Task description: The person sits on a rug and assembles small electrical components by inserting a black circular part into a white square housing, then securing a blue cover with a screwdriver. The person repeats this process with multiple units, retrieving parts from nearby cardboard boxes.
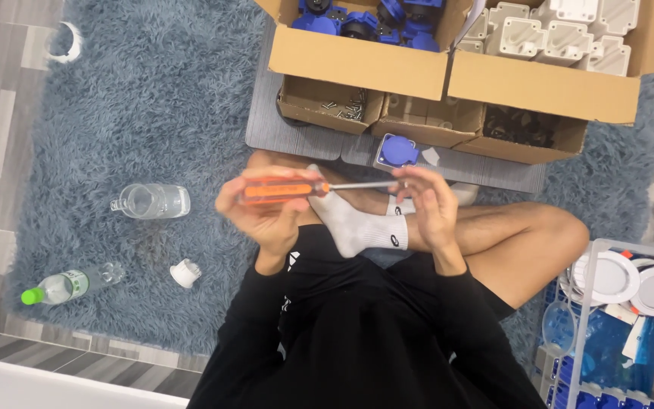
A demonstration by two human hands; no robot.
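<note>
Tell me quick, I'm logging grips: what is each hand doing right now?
Left hand: closed around the orange screwdriver handle.
Right hand: fingers pinched at the screwdriver's tip; whether they hold anything small cannot be told.

Shaggy blue rug (153, 98) under clear jar (151, 201), green-capped bottle (66, 285), white cap (185, 273), low grey table (297, 140).

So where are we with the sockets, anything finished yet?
Done: one blue socket with a grey base sits apart on the grey board, seemingly assembled. In hand: the left hand grips an orange-handled screwdriver; its tip meets the right hand, whose fingers hide what they pinch. Left: blue parts and white housings fill the cardboard boxes, separate.
</note>
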